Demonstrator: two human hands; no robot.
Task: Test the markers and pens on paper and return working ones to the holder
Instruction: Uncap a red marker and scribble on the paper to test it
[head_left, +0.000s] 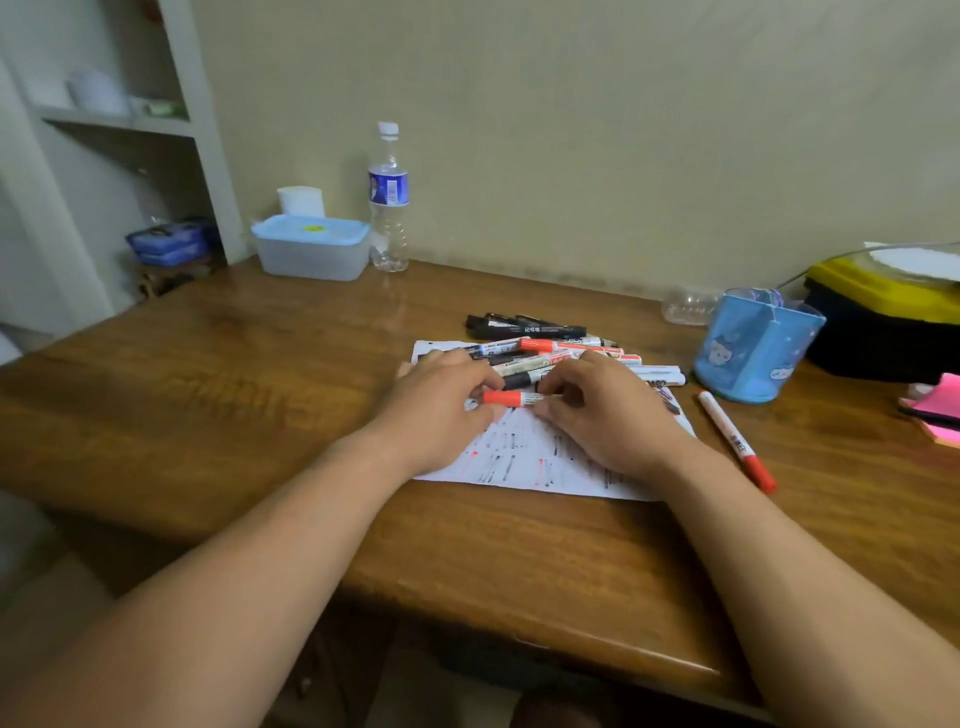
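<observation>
I hold the red marker (511, 399) level just above the paper (545, 467), in front of the pile of markers (561, 353). My left hand (441, 400) pinches its red cap end, and my right hand (597, 410) pinches the white barrel. I think I am uncapping it for a test, though recapping would look the same. Next comes a straight pull apart, then a stroke on bare paper.

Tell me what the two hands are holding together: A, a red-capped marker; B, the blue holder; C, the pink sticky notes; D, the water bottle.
A: the left hand and right hand each pinch an end of the red-capped marker over the scribbled paper.
</observation>
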